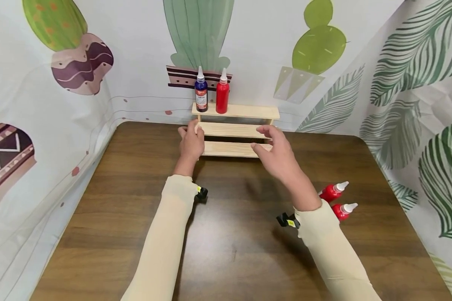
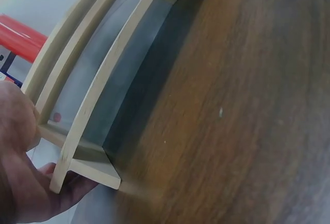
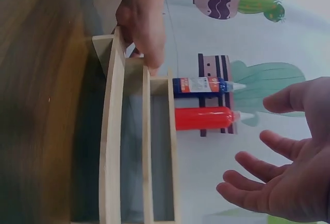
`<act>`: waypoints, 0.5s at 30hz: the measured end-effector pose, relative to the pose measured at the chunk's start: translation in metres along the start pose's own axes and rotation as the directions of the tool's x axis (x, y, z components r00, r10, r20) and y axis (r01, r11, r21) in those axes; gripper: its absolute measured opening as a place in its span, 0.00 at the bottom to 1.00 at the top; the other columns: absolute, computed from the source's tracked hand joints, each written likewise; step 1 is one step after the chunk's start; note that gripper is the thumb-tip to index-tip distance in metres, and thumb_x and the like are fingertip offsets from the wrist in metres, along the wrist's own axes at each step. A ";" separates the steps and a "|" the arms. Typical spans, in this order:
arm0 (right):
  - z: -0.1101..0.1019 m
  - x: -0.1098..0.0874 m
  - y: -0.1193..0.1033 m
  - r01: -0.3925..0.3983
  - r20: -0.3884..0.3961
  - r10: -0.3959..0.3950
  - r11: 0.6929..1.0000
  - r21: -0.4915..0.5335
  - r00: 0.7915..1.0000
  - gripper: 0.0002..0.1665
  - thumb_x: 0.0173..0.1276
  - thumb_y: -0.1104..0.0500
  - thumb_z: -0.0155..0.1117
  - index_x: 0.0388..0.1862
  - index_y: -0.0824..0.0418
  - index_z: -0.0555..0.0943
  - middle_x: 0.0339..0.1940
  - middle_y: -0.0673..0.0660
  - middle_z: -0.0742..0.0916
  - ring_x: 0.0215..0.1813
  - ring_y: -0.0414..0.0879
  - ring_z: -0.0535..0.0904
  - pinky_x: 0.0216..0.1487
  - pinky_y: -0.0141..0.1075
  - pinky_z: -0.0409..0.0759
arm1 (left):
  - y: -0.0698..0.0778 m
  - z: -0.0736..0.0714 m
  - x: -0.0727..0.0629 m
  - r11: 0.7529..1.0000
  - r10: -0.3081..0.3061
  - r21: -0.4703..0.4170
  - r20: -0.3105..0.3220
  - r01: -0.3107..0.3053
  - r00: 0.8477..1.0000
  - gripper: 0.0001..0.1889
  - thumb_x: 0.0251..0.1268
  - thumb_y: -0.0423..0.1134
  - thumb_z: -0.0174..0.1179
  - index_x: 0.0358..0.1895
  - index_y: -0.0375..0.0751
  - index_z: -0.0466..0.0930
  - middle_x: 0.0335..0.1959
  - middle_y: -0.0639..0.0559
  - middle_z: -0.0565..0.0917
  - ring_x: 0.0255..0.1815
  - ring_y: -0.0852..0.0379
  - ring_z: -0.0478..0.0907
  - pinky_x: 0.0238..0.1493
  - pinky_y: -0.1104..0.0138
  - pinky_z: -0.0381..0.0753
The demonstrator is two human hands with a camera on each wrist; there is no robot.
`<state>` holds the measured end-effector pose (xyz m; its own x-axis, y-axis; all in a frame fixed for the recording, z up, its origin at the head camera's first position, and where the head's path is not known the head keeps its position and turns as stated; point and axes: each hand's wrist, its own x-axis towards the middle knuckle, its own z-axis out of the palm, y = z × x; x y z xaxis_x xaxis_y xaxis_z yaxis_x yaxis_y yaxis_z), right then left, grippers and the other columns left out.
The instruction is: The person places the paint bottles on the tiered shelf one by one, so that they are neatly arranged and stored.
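Observation:
A three-tier wooden shelf rack (image 1: 231, 129) stands at the back of the table. My left hand (image 1: 192, 142) grips its left end, with fingers curled round the side panel (image 2: 95, 172) in the left wrist view. My right hand (image 1: 276, 152) is beside the rack's right end, fingers spread and nothing held; the right wrist view also shows the hand (image 3: 289, 167) apart from the wood. On the top tier stand a dark blue squeeze bottle (image 1: 201, 96) with a label and a red squeeze bottle (image 1: 222, 97), both with pointed white nozzles.
Two more red squeeze bottles, one farther (image 1: 330, 193) and one nearer (image 1: 340, 211), are on the table by my right forearm, which partly hides them. A cactus-print cloth (image 1: 256, 50) hangs behind the brown wooden table (image 1: 226, 251).

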<state>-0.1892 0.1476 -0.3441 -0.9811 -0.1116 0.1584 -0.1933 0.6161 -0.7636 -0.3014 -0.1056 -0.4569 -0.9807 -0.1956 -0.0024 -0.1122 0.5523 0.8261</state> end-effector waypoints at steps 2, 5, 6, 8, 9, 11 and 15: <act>-0.006 -0.008 0.003 0.010 -0.006 -0.011 0.999 -0.051 1.000 0.25 0.76 0.57 0.65 0.69 0.63 0.76 0.69 0.64 0.79 0.72 0.60 0.73 0.76 0.57 0.71 | 0.000 0.001 0.000 1.000 -0.003 0.000 0.012 0.003 1.000 0.26 0.87 0.57 0.35 0.81 0.63 0.59 0.75 0.40 0.55 0.49 0.31 0.80 0.58 0.42 0.74; -0.017 -0.022 0.005 0.013 -0.001 -0.014 0.993 -0.120 1.000 0.23 0.77 0.56 0.64 0.67 0.62 0.78 0.67 0.64 0.79 0.69 0.61 0.74 0.73 0.59 0.71 | 0.000 0.002 -0.001 1.000 -0.007 0.012 0.024 0.006 1.000 0.26 0.87 0.57 0.33 0.81 0.64 0.57 0.74 0.40 0.57 0.54 0.30 0.81 0.60 0.40 0.74; -0.021 -0.027 0.005 0.018 0.001 -0.018 0.990 -0.139 1.000 0.23 0.77 0.56 0.64 0.66 0.63 0.78 0.68 0.64 0.79 0.69 0.61 0.74 0.73 0.59 0.72 | 0.000 0.003 -0.001 1.000 -0.006 0.020 0.027 0.005 1.000 0.26 0.87 0.57 0.32 0.82 0.64 0.56 0.74 0.39 0.60 0.56 0.30 0.81 0.61 0.39 0.74; -0.029 -0.037 0.005 0.029 0.015 -0.027 0.981 -0.191 1.000 0.22 0.77 0.55 0.64 0.64 0.63 0.79 0.67 0.63 0.80 0.70 0.61 0.74 0.73 0.59 0.71 | 0.000 0.003 -0.002 0.999 -0.004 0.036 0.038 0.003 0.999 0.26 0.87 0.57 0.30 0.82 0.65 0.53 0.73 0.38 0.64 0.61 0.30 0.80 0.63 0.38 0.73; -0.033 -0.042 0.005 0.037 0.026 -0.032 0.975 -0.217 0.999 0.21 0.77 0.54 0.64 0.64 0.63 0.79 0.66 0.63 0.81 0.70 0.61 0.75 0.73 0.59 0.71 | -0.001 0.003 -0.002 0.999 -0.002 0.044 0.046 0.000 0.999 0.27 0.87 0.57 0.29 0.83 0.65 0.52 0.73 0.37 0.66 0.63 0.31 0.79 0.64 0.37 0.73; -0.043 -0.051 0.004 0.051 0.053 -0.038 0.962 -0.267 0.998 0.21 0.78 0.53 0.64 0.63 0.64 0.80 0.66 0.64 0.82 0.71 0.62 0.75 0.74 0.60 0.70 | -0.001 0.001 -0.001 0.999 0.008 0.050 0.063 -0.011 0.998 0.27 0.87 0.57 0.28 0.83 0.65 0.51 0.72 0.36 0.69 0.67 0.32 0.77 0.65 0.37 0.73; -0.065 -0.067 0.005 0.057 0.087 -0.029 0.938 -0.343 0.996 0.22 0.79 0.50 0.64 0.62 0.64 0.80 0.64 0.66 0.83 0.69 0.64 0.76 0.71 0.61 0.70 | -0.001 -0.005 0.001 0.999 0.025 0.025 0.097 -0.028 0.995 0.28 0.87 0.56 0.30 0.84 0.62 0.51 0.70 0.36 0.71 0.68 0.33 0.75 0.68 0.37 0.71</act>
<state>-0.1235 0.2086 -0.3176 -0.9724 -0.1965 0.1257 -0.2331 0.8386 -0.4923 -0.3019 -0.1101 -0.4551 -0.9941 -0.1022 -0.0362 -0.0890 0.5777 0.8114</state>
